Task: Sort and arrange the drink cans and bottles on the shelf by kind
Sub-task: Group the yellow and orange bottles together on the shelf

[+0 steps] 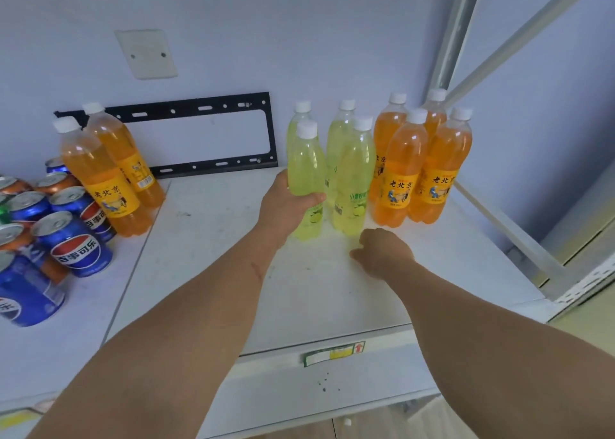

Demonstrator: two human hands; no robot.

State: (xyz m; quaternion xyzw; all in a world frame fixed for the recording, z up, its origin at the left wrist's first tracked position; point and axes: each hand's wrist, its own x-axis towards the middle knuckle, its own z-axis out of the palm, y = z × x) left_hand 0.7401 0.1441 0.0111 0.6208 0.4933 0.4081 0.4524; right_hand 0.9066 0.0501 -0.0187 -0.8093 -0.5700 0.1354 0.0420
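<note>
Blue and orange metal drink cans (71,242) are clustered far left on the white shelf (206,239). A pale green plastic bottle (307,169) is gripped by the left hand (286,205); beside it, the right hand (382,252) is loosely curled, empty.

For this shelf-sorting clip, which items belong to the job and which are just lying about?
Job items:
- four green bottles, left hand gripping one
- four orange bottles at right
- two orange bottles at left
- cans

Lying about:
- black bracket
- wall plate
- shelf sticker
</note>
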